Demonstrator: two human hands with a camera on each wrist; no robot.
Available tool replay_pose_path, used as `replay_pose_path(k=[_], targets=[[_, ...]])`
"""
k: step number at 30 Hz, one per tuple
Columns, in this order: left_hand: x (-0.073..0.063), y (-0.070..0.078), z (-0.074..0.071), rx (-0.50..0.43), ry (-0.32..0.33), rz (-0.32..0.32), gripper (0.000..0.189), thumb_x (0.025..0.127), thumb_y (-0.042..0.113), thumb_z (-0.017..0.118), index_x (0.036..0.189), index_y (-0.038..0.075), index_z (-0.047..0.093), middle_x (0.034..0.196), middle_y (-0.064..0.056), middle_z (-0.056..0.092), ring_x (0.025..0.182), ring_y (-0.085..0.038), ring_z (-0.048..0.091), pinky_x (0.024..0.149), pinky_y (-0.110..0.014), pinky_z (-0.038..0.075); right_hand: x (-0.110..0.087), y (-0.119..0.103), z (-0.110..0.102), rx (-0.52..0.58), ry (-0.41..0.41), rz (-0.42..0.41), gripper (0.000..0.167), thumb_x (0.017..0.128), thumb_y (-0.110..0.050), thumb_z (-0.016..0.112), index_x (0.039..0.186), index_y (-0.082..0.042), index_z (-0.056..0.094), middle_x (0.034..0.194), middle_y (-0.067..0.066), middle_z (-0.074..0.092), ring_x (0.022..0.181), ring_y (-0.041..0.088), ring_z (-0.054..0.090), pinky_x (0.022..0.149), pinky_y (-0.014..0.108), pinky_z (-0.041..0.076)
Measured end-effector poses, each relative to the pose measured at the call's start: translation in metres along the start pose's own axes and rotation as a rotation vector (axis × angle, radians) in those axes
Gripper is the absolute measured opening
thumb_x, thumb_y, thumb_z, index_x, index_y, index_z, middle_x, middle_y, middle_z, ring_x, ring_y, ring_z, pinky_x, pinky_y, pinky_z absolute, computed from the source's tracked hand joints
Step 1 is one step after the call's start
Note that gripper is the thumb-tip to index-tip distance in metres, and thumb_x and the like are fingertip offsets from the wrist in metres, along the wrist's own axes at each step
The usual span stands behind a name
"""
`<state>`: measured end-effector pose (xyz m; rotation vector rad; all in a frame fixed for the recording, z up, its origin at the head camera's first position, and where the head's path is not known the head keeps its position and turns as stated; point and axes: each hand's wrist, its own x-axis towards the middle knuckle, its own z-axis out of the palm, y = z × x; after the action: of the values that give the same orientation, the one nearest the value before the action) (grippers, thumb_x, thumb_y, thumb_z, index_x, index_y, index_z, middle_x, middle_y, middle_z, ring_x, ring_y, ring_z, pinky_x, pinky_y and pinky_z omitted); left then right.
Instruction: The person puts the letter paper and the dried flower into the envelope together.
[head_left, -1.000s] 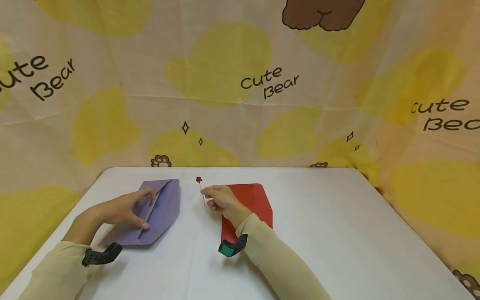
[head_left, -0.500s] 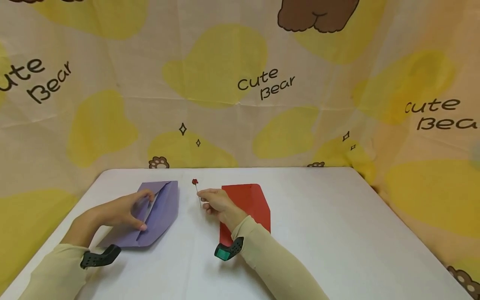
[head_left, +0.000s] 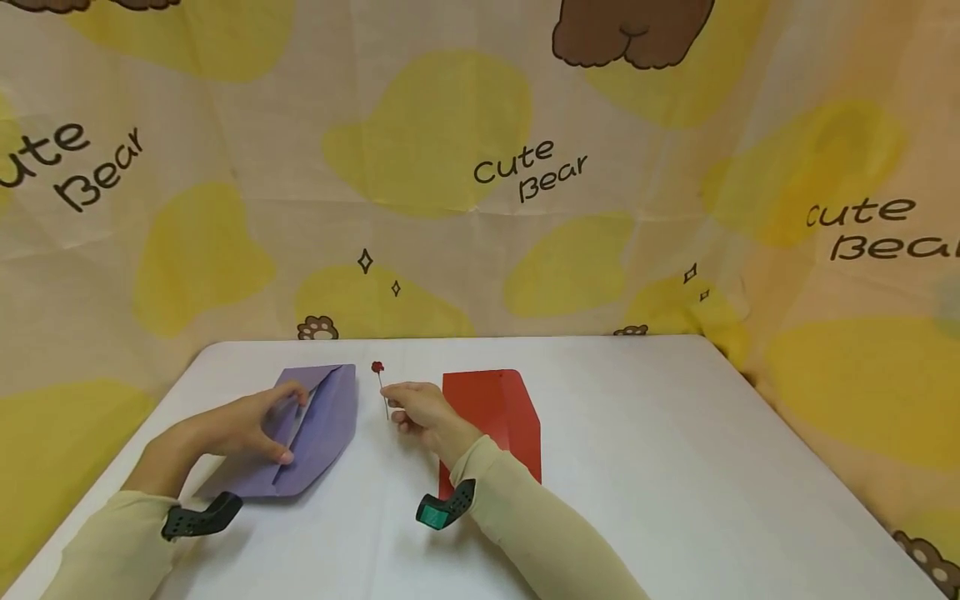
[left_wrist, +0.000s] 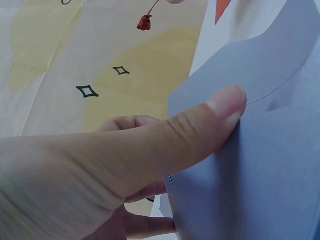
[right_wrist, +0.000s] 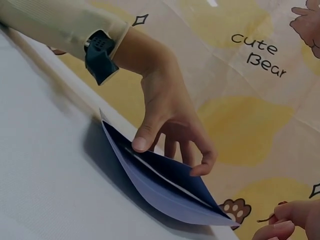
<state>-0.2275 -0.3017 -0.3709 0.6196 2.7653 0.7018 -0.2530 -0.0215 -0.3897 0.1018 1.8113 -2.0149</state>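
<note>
On the left of the head view, a purple envelope lies with its flap folded back to the right. My left hand grips its edge, thumb and fingers spread along the mouth. The right wrist view shows that mouth gaping, with a white strip inside. Between thumb and fingertips, my right hand pinches the thin stem of a small dried red flower, head up. The flower is just right of the envelope, apart from it. In the left wrist view, the flower head appears at the top.
A red envelope lies on the white table, partly under my right forearm. Each wrist wears a black strap; the right one carries a green piece. A printed cloth hangs behind the table's back edge.
My right hand has moved left with the flower, from near the red envelope toward the purple one. The left hand keeps its hold on the purple envelope.
</note>
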Motion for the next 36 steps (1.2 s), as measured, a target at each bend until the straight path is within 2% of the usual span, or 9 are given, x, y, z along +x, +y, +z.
replay_pose_path(k=[9, 17, 22, 29, 36], targets=[[-0.002, 0.001, 0.002, 0.003, -0.001, -0.009, 0.078, 0.067, 0.038, 0.093, 0.124, 0.017, 0.044, 0.135, -0.030, 0.047, 0.118, -0.046, 0.049, 0.099, -0.069, 0.040, -0.002, 0.002, 0.008, 0.045, -0.004, -0.017, 0.033, 0.096, -0.015, 0.067, 0.124, 0.002, 0.067, 0.080, -0.002, 0.055, 0.057, 0.005, 0.043, 0.052, 0.015, 0.037], [-0.003, 0.000, 0.002, 0.002, -0.004, -0.013, 0.077, 0.067, 0.037, 0.093, 0.124, 0.018, 0.043, 0.136, -0.030, 0.046, 0.118, -0.047, 0.048, 0.099, -0.070, 0.040, -0.004, 0.002, 0.017, 0.069, 0.017, -0.021, 0.028, 0.095, -0.016, 0.068, 0.118, -0.001, 0.070, 0.080, -0.002, 0.055, 0.056, 0.005, 0.042, 0.051, 0.014, 0.036], [-0.002, 0.001, 0.002, 0.008, 0.006, -0.002, 0.077, 0.067, 0.037, 0.093, 0.124, 0.017, 0.044, 0.137, -0.031, 0.046, 0.118, -0.048, 0.048, 0.099, -0.071, 0.039, -0.006, 0.004, 0.026, 0.082, 0.019, -0.032, 0.023, 0.094, -0.014, 0.068, 0.112, -0.001, 0.071, 0.077, -0.003, 0.053, 0.055, 0.004, 0.041, 0.049, 0.013, 0.036], [0.001, 0.001, 0.004, 0.000, 0.010, -0.013, 0.079, 0.067, 0.038, 0.093, 0.125, 0.017, 0.044, 0.142, -0.033, 0.043, 0.125, -0.052, 0.045, 0.102, -0.075, 0.035, -0.001, 0.012, 0.040, 0.114, 0.051, -0.029, 0.008, 0.092, -0.010, 0.068, 0.096, -0.004, 0.070, 0.071, -0.004, 0.050, 0.053, 0.003, 0.041, 0.045, 0.013, 0.034], [0.001, -0.002, 0.003, 0.000, 0.009, -0.006, 0.079, 0.068, 0.038, 0.092, 0.126, 0.016, 0.044, 0.145, -0.035, 0.041, 0.128, -0.056, 0.043, 0.102, -0.077, 0.034, 0.002, 0.016, 0.049, 0.131, 0.107, -0.013, 0.006, 0.090, -0.009, 0.071, 0.091, -0.004, 0.068, 0.073, -0.002, 0.051, 0.052, 0.004, 0.041, 0.044, 0.013, 0.037]])
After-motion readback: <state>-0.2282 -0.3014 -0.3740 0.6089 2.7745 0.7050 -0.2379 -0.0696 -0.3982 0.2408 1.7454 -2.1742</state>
